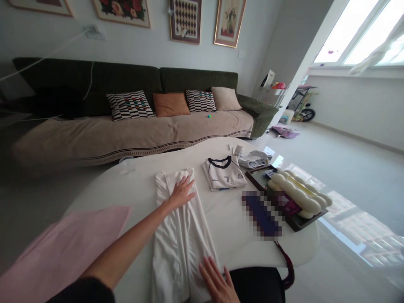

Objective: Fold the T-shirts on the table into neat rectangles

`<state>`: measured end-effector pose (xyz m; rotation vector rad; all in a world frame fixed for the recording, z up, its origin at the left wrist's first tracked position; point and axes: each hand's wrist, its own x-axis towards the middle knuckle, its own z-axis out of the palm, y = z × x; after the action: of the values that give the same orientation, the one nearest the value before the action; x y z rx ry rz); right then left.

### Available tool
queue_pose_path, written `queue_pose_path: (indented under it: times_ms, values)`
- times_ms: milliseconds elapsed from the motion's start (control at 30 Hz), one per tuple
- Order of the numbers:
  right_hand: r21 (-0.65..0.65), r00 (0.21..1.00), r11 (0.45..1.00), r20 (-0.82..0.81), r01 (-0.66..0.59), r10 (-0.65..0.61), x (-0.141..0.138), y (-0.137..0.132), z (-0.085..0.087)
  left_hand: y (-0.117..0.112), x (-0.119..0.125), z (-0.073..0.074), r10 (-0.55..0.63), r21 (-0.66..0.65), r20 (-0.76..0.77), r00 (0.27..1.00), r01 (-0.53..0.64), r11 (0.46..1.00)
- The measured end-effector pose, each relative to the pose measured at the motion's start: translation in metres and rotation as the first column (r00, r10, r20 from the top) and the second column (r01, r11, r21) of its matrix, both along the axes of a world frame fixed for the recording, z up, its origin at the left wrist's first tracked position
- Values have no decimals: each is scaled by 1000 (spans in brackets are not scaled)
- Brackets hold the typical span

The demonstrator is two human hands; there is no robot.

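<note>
A long white garment (179, 235) lies folded into a narrow strip on the white table (227, 214), running away from me. My left hand (182, 192) rests flat on its far end, fingers spread. My right hand (217, 282) lies flat on the near end of the strip, fingers stretched out. To the right of the far end sits a folded white jersey (224, 172) with a dark collar.
A pink cloth (63, 248) lies at the table's left. A dark tray (295, 219) with a cream wavy object (298, 191) stands at the right, crumpled plastic (254, 159) behind it. A glass (126, 165) stands at the far left edge. A green sofa (132, 118) with cushions lies beyond.
</note>
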<state>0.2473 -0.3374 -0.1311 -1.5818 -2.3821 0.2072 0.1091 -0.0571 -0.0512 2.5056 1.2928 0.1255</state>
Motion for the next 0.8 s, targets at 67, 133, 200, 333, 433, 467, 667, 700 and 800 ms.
queue_pose_path:
  times_ms: [67,133,200,333,433,467,667,700,800]
  values:
    - [-97,998,994,-47,43,-47,7,26,24,-62,-31,-10,-78,70,88,993,72,995]
    - [-164,991,980,-50,115,-125,4,53,39,-132,-64,-32,-146,75,94,985,140,987]
    - [-201,988,968,-14,149,-155,-6,76,40,-195,-93,-59,-218,84,46,975,213,973]
    - [-197,988,968,39,152,-148,-21,89,27,-263,-125,-95,-180,249,-59,982,189,950]
    - [-202,992,971,46,125,-118,-18,74,31,-268,-127,-95,-99,296,-53,994,110,949]
    - [-190,995,977,49,96,-88,-16,65,35,-267,-126,-91,-87,289,-45,995,96,953]
    - [-23,968,986,191,-162,164,-13,-5,34,-263,-131,-72,-137,302,-66,988,151,941]
    - [23,960,988,239,-155,145,-14,-12,27,-264,-132,-71,-145,320,-70,987,160,934]
    - [218,939,970,341,-110,30,-18,-18,2,-262,-133,-66,-165,358,-78,983,182,916]
